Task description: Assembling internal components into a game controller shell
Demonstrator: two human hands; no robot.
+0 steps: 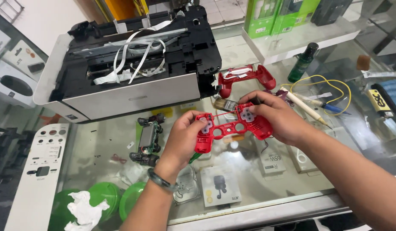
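the left hand (181, 139) grasps the left grip of a red plastic controller shell (232, 127), held inner side up above the glass surface (245, 171). the right hand (273, 117) holds the shell's right side and also a small brush (226, 104) with pale bristles. behind lie another glossy red shell half (247, 77), a green circuit board (147, 139) and an opened printer (129, 60). both wrists bend inward.

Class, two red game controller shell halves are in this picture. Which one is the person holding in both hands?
The front red shell, gripped by left hand and right hand. The other red shell lies untouched beside the opened printer.
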